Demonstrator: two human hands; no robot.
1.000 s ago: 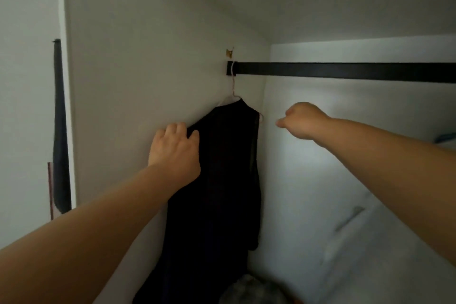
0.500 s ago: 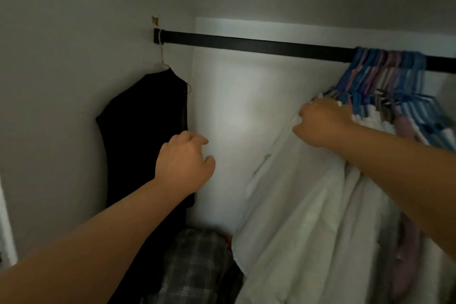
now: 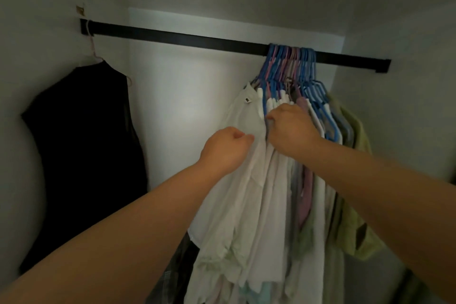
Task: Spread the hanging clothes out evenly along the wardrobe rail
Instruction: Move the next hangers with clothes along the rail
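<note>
A black rail (image 3: 187, 38) runs across the wardrobe from the left wall to the right. One black garment (image 3: 84, 150) hangs alone at its far left end. Several blue and pink hangers (image 3: 290, 64) are bunched tightly toward the right, carrying white, pink and green clothes. My left hand (image 3: 225, 149) is closed on the outermost white shirt (image 3: 243, 116) at the left side of the bunch. My right hand (image 3: 292, 129) is pushed in just behind that shirt, fingers curled among the white garments below the hangers.
A long bare stretch of rail lies between the black garment and the bunch. A yellow-green garment (image 3: 355, 180) hangs at the right of the bunch near the side wall (image 3: 407, 106). Dark plaid fabric (image 3: 177, 274) lies low on the wardrobe floor.
My view has swung right from the black garment to the bunch. My left hand crossed from beside the black garment to the white shirt. My right hand stayed at the bunch.
</note>
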